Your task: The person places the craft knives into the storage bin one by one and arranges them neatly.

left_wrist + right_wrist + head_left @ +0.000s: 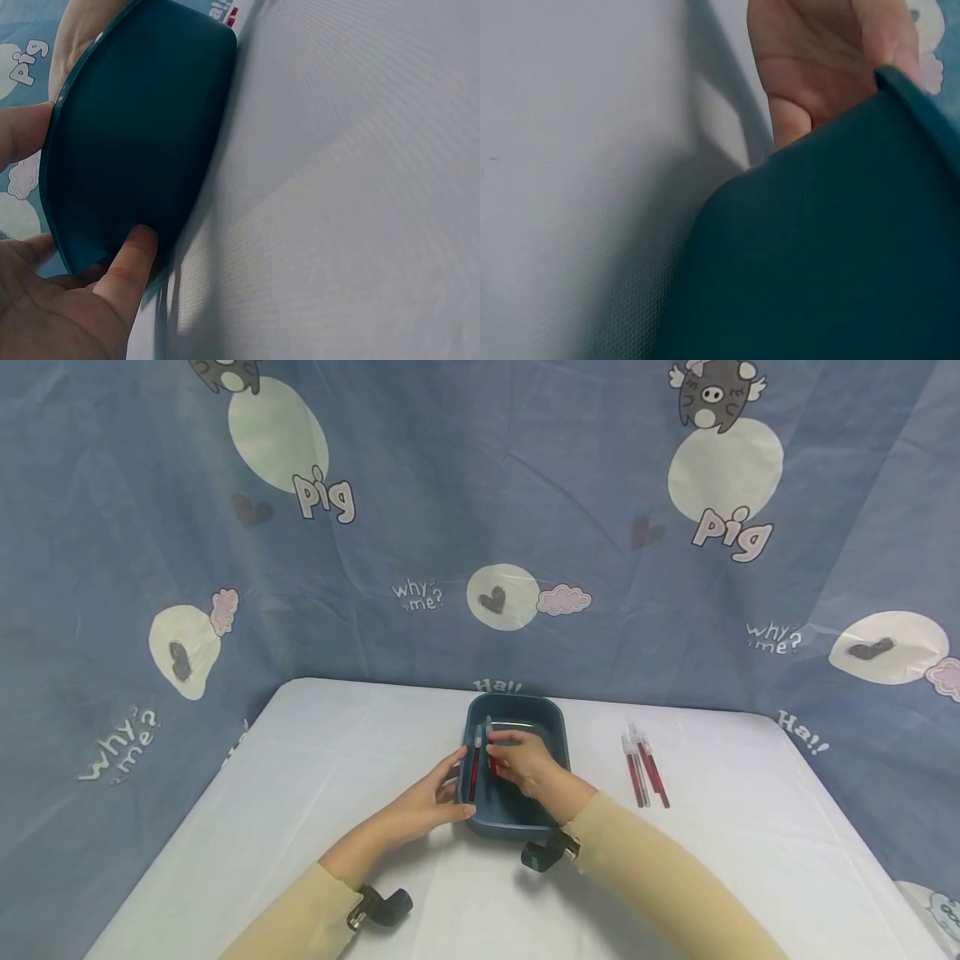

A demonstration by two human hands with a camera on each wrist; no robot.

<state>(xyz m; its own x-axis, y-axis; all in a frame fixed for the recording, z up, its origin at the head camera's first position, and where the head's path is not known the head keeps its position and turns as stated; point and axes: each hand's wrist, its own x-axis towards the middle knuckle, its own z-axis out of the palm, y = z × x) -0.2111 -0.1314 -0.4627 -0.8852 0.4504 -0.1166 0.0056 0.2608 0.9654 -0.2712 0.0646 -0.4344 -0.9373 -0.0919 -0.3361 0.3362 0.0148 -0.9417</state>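
A dark teal tray [517, 823] stands on the table. My left hand [427, 802] holds its left side; the left wrist view shows one finger [135, 262] against the outer wall [142, 127] and another digit at the rim. Inside the tray, along its left side, lies a red pen [475, 772] with a clear cap. My right hand [528, 764] reaches in over the tray and pinches a second red pen [492, 766] beside the first. In the right wrist view the tray's wall [817, 247] hides the fingertips and that pen.
Several slim red pens [645, 768] with clear caps lie in a loose group on the white table [360, 735], right of the tray. A blue patterned cloth [420, 527] hangs behind the table. Each wrist carries a small black camera mount [386, 907].
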